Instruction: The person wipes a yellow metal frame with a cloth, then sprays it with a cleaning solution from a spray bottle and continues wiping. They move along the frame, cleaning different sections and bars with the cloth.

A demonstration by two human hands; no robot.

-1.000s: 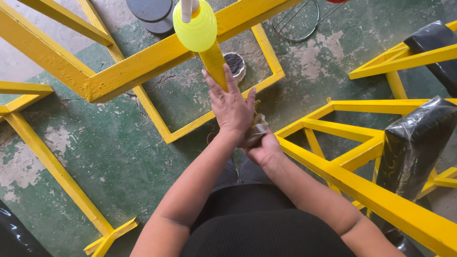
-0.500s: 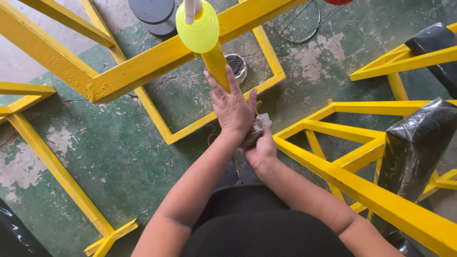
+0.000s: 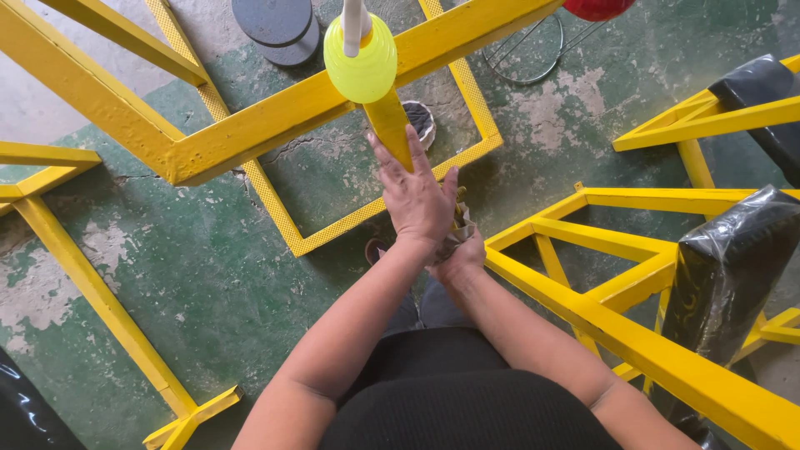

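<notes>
Path right is blocked by the yellow frame (image 3: 633, 333); path left is barred by the yellow beam (image 3: 250, 133); open green floor (image 3: 208, 275) is left between.

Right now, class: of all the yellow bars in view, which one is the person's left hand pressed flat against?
The short yellow post under the round yellow-green cap; the left hand lies on it, the other bars go untouched.

Yellow metal frames (image 3: 275, 125); yellow-green disc (image 3: 361, 71); worn green-grey floor (image 3: 200, 267); black wrapped pads (image 3: 725, 267); dark grey discs (image 3: 279, 25).
</notes>
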